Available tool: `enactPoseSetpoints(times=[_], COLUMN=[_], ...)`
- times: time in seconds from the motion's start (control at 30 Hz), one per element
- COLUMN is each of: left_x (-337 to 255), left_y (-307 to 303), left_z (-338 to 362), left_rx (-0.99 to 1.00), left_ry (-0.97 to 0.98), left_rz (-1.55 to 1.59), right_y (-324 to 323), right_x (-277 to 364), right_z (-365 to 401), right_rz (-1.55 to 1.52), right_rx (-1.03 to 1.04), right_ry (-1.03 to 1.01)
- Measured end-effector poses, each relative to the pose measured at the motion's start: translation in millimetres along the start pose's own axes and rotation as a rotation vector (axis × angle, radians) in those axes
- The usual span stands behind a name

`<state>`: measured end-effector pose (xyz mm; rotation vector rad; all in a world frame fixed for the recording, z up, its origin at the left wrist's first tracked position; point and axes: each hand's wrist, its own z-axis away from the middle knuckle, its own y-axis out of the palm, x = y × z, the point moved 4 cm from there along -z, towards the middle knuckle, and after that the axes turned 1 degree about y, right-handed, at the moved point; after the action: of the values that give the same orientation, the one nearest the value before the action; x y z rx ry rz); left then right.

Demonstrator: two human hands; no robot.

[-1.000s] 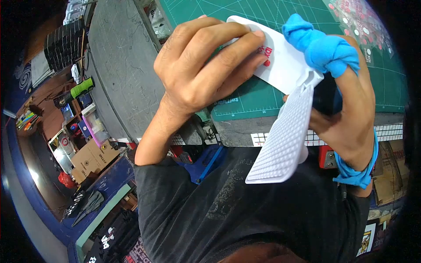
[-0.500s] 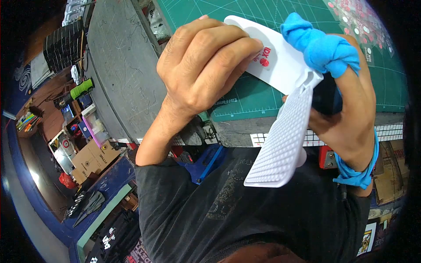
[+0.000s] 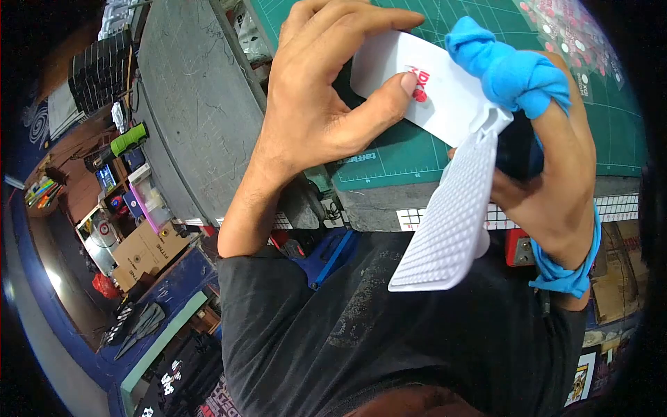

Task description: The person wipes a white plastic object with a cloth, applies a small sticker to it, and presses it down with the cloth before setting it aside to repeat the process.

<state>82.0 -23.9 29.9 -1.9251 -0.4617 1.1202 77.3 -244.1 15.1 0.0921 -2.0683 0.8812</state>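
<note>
A white plastic hinged stand (image 3: 451,201) has a smooth panel and a folded-down panel covered in small bumps. Red lettering and a round red mark, like a sticker or print (image 3: 420,85), show on the smooth panel (image 3: 445,111). My left hand (image 3: 319,90) is open, its thumb pressing beside the red lettering and its index finger stretched along the panel's far edge. My right hand (image 3: 556,167) grips the stand near its hinge from the right, its fingers partly hidden. Blue cloth (image 3: 514,73) is knotted around its fingers, with more at the wrist.
A green cutting mat (image 3: 389,156) lies under the hands on the grey worktable. Clear packets with red and white dots (image 3: 566,35) lie at its far right. A ruler strip (image 3: 611,210) runs along the table's front edge. Left stands a cardboard box (image 3: 149,254).
My left hand has turned and opened: its fingers, curled over the panel before, now stretch toward the far edge, and the thumb rests by the lettering. My right hand and stand barely moved.
</note>
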Motion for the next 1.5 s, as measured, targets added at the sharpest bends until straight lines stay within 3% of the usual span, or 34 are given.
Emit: enactPoseSetpoints(times=[0.33, 0.43, 0.53, 0.63, 0.93, 1.07, 1.2, 1.3, 1.4, 1.5], left_x=[-6, -2, 1, 14, 6, -5, -3, 12, 12, 8], left_y=[1, 1, 1, 5, -1, -12, -15, -10, -15, -22], left_z=[-4, -3, -3, 1, -1, -3, 6, 10, 13, 20], left_rx=[0.048, -0.040, 0.098, 0.030, 0.066, 0.053, 0.108, 0.135, 0.096, 0.095], left_ry=[-0.135, 0.003, -0.177, -0.048, -0.173, -0.184, -0.175, -0.060, 0.097, 0.071], left_rz=[-0.045, 0.042, 0.033, 0.133, 0.036, 0.154, 0.187, 0.097, 0.046, -0.003], right_y=[1, 2, 1, 2, 2, 5, 8, 5, -4, -12], right_x=[-1, 0, 2, 1, 4, 1, 1, -2, 3, 5], right_z=[2, 1, -1, -1, 0, 2, 3, 2, -9, -22], right_rz=[-0.010, -0.007, 0.013, 0.025, 0.041, 0.025, -0.075, -0.151, -0.090, 0.200], right_rx=[0.011, 0.010, 0.014, 0.018, 0.003, 0.000, -0.005, -0.012, 0.015, 0.160], right_ry=[-0.003, -0.002, 0.000, 0.004, 0.061, 0.060, 0.074, 0.078, 0.068, 0.023])
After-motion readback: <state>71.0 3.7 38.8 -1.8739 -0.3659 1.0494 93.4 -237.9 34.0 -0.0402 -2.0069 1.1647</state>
